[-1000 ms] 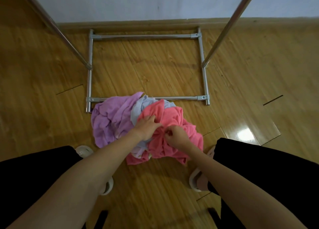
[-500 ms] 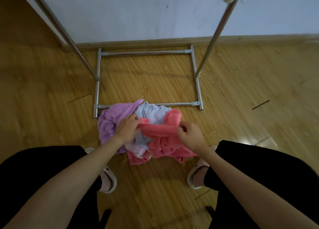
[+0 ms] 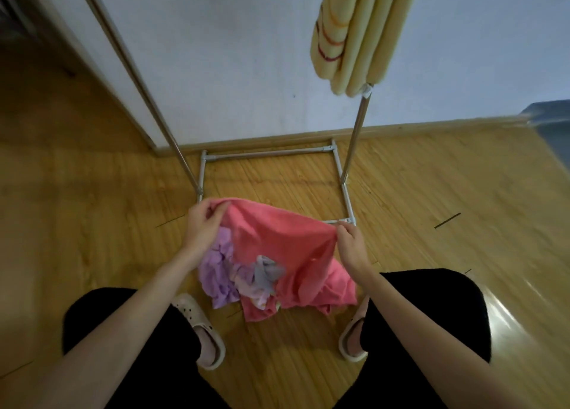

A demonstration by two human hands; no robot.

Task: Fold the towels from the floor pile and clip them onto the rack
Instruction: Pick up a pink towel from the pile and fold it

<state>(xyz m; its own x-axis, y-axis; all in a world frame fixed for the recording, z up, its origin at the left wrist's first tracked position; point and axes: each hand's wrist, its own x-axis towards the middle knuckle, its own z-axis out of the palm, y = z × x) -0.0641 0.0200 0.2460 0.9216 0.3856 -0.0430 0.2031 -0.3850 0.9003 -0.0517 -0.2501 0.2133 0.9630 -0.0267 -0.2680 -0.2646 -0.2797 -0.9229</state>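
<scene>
Pink towel (image 3: 277, 242): you are holding it stretched between your hands, its top edge running left to right, the rest draping onto the floor pile.
Left hand (image 3: 203, 226): you are pinching the top left corner, slightly higher and farther out.
Right hand (image 3: 351, 245): you are pinching the top right corner, slightly nearer you.
Pile: a purple towel (image 3: 216, 270) and a pale blue cloth (image 3: 266, 271) are lying bunched beneath.
Rack (image 3: 268, 155): it is standing straight ahead, beyond the towel, with a yellow towel (image 3: 354, 35) hanging on it.
Next: probably bringing both corners together to fold.
</scene>
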